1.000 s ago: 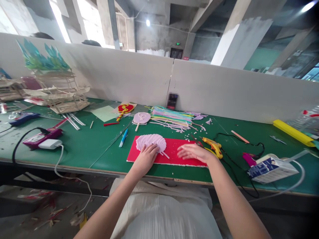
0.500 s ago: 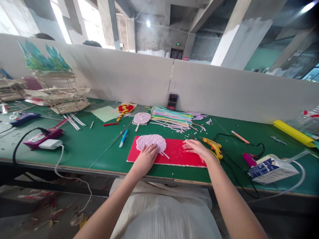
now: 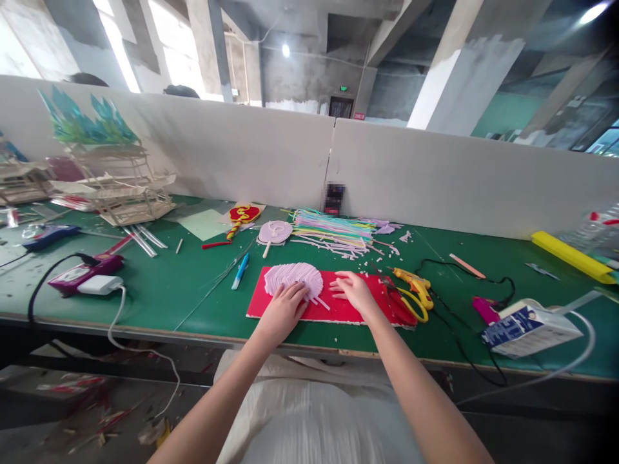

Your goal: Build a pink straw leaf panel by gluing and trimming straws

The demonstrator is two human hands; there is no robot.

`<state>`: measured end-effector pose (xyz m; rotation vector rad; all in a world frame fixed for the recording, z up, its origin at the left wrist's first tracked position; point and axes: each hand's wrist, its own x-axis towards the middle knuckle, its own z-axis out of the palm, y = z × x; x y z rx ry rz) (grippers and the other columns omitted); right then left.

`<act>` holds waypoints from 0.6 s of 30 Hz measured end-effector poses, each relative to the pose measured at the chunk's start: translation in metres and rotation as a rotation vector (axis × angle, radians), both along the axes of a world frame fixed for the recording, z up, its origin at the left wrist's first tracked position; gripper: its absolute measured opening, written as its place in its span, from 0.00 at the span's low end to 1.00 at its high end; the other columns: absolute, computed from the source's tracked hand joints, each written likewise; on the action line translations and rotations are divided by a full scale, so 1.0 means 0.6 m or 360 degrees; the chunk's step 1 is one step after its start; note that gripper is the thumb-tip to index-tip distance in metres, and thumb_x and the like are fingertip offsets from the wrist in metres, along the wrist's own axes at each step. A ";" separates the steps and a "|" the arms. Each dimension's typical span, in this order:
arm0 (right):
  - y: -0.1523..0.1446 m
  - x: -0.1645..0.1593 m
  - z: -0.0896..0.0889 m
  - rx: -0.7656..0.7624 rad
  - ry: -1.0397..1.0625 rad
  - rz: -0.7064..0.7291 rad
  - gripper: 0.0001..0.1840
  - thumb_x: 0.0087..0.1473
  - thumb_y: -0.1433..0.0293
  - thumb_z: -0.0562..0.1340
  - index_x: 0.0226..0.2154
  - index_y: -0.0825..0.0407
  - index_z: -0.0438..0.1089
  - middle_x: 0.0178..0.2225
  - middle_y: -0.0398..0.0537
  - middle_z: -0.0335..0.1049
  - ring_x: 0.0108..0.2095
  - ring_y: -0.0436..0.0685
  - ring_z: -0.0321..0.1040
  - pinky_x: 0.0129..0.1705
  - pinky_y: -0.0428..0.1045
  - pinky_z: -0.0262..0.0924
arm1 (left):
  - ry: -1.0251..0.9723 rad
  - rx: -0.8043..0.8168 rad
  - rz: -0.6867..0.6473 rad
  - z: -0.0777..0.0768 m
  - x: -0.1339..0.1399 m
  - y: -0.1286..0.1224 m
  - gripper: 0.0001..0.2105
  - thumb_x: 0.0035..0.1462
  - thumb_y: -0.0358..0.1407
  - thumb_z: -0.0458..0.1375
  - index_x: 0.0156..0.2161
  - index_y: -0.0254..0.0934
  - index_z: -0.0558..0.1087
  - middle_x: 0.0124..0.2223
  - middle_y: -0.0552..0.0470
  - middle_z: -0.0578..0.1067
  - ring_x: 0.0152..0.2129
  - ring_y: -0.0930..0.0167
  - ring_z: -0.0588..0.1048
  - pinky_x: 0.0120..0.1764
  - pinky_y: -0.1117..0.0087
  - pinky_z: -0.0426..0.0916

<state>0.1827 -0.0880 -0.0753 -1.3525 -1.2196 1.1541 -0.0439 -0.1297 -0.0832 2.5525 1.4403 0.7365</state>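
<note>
A pale pink piece covered in rows of thin strips (image 3: 293,274) lies on the left part of a red board (image 3: 338,312). My left hand (image 3: 286,303) rests on its lower edge with the fingers laid flat. Two loose strip ends (image 3: 319,301) stick out to the right of those fingertips. Over the middle of the board is my right hand (image 3: 353,293), fingers apart and nothing visible in them. Scissors with yellow and red handles (image 3: 413,306) lie on the board's right end, beside a yellow glue gun (image 3: 414,283).
Behind the board are a pile of coloured strips (image 3: 333,229), a round pink fan shape (image 3: 275,232) and a red-yellow one (image 3: 244,212). A blue pen (image 3: 240,270) and a purple power strip (image 3: 87,274) lie left; a carton (image 3: 529,328) stands right. A white partition (image 3: 411,174) closes the back.
My right hand has moved left across the red board, away from the scissors, which now show fully. My left hand has stayed on the pink piece.
</note>
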 end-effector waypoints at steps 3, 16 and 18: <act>0.003 -0.036 0.005 -0.0132 0.0181 0.0084 0.09 0.52 0.68 0.62 0.38 0.50 0.66 0.34 0.51 0.75 0.32 0.55 0.75 0.33 0.51 0.72 | -0.0027 0.0010 -0.0004 0.000 -0.001 0.000 0.17 0.64 0.35 0.47 0.55 0.38 0.67 0.58 0.44 0.69 0.56 0.63 0.67 0.59 0.53 0.56; 0.026 -0.054 -0.003 0.0013 0.0339 0.0128 0.14 0.39 0.61 0.69 0.29 0.51 0.71 0.16 0.36 0.65 0.14 0.46 0.56 0.14 0.42 0.45 | -0.0276 0.0052 -0.0011 0.009 -0.007 -0.002 0.20 0.63 0.39 0.50 0.59 0.40 0.61 0.62 0.44 0.64 0.60 0.63 0.60 0.61 0.53 0.53; 0.031 -0.046 -0.004 0.0087 0.0444 0.0010 0.16 0.40 0.59 0.68 0.31 0.50 0.70 0.22 0.39 0.71 0.20 0.49 0.64 0.19 0.43 0.54 | -0.0534 0.0084 0.0123 0.016 -0.011 0.005 0.19 0.64 0.39 0.48 0.59 0.41 0.61 0.62 0.44 0.64 0.61 0.64 0.60 0.61 0.55 0.54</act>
